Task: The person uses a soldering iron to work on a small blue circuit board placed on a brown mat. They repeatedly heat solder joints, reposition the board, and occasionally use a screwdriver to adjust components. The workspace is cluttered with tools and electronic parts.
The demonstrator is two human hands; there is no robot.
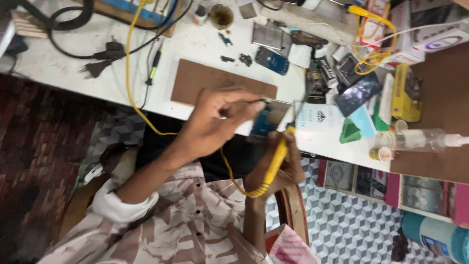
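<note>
My left hand pinches a thin dark tool between thumb and fingers, its tip pointing right over a small blue circuit board at the white table's near edge. My right hand, lower and to the right, grips the yellow handle of a soldering iron. The iron's tip points up toward the board's right side. Its yellow coiled cable loops down under my left wrist. Whether either tip touches the board is unclear.
A brown mat lies behind my left hand. Phone parts, a white box, a green triangular pick, a yellow box and a clear spray bottle crowd the right. Black plugs lie at left.
</note>
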